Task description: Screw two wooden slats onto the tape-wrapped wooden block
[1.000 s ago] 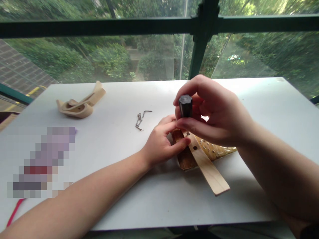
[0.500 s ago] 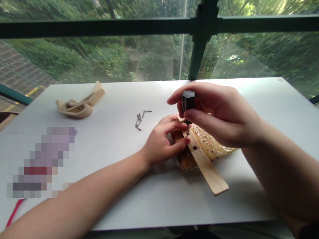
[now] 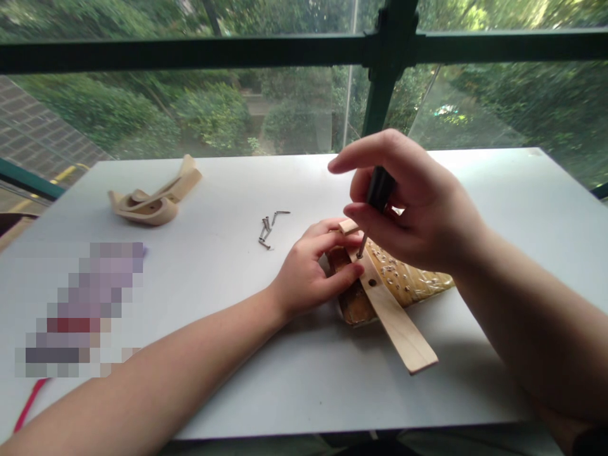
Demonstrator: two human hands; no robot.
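Observation:
A black-handled screwdriver (image 3: 380, 189) is gripped in my right hand (image 3: 418, 202), its handle leaning to the right and the index finger lifted off. Its tip meets a screw (image 3: 360, 256) in a flat, pale wooden strip (image 3: 399, 329). Just below that screw the strip has a dark round hole (image 3: 372, 282). Under the strip lies a brown, hole-pocked wooden block (image 3: 356, 310), partly wrapped in clear film. My left hand (image 3: 316, 266) presses strip and block together, thumb and fingers closed on either side of the screw. The far end of the strip is partly hidden by its fingers.
Several loose screws (image 3: 265, 229) lie on the white table (image 3: 228, 380) left of the block. Curved wooden pieces (image 3: 152, 202) sit at the back left. A pixelated purple item (image 3: 90, 304) with a red cord (image 3: 31, 402) lies at the left. Green-framed windows (image 3: 190, 52) stand behind.
My right hand shifted, first exposing the screwdriver's shaft at the screw, then moving up and right. The handle went from near upright to tilted right. My left hand has stayed in place.

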